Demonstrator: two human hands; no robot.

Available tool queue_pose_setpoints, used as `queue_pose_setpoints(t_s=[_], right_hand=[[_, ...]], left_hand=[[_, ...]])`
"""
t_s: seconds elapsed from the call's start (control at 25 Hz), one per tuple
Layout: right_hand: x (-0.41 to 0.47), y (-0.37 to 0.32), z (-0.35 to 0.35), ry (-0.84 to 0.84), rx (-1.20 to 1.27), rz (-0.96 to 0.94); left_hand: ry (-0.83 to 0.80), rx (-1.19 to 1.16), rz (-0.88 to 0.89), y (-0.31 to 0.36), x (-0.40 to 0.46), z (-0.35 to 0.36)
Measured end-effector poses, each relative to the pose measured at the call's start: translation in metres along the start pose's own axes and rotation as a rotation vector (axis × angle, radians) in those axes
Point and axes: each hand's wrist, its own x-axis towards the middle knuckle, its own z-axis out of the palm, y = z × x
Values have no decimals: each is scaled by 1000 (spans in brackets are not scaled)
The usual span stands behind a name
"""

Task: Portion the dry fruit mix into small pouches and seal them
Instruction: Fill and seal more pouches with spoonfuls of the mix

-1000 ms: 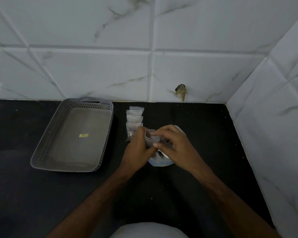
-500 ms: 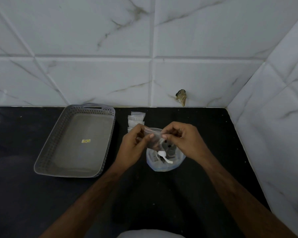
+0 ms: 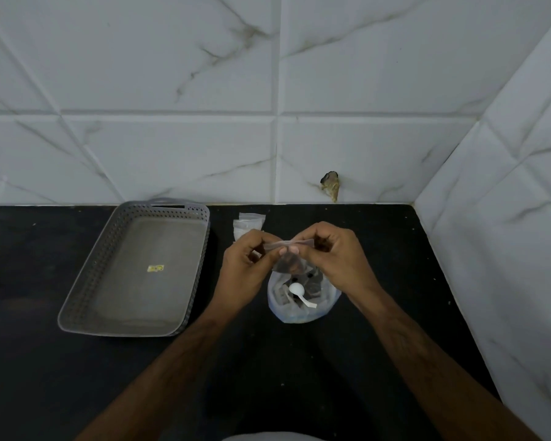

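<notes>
Spillage is my worry: both my left hand (image 3: 247, 265) and right hand (image 3: 334, 254) pinch the small clear filled pouch (image 3: 288, 261) just above the open blue-white fruit bag (image 3: 303, 308), fingers possibly leaving an unsealed gap.

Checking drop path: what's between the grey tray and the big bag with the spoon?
In the head view, the left hand and bare black counter lie between the grey perforated plastic tray and clear bag holding the white spoon.

Dim, soft light; edges bowed, details perhaps slightly blurred.
</notes>
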Motion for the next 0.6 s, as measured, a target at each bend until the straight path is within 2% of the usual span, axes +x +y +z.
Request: queue_pose_setpoints(t_s=[0.16,0.24,0.36,0.48,0.6], right_hand=[[0,-1,0,17,-81,-36],[0,-1,0,29,-81,-21],[-1,-2,1,47,46,43],[-2,-6,-1,-10,184,105],[-3,-9,-5,-46,170,90]], left_hand=[[45,-54,-65,2,0,2],[45,-160,-130,7,2,1],[53,-315,-244,18,1,3],[98,-416,-353,27,-1,2],[116,-432,-364,33,-3,-1]])
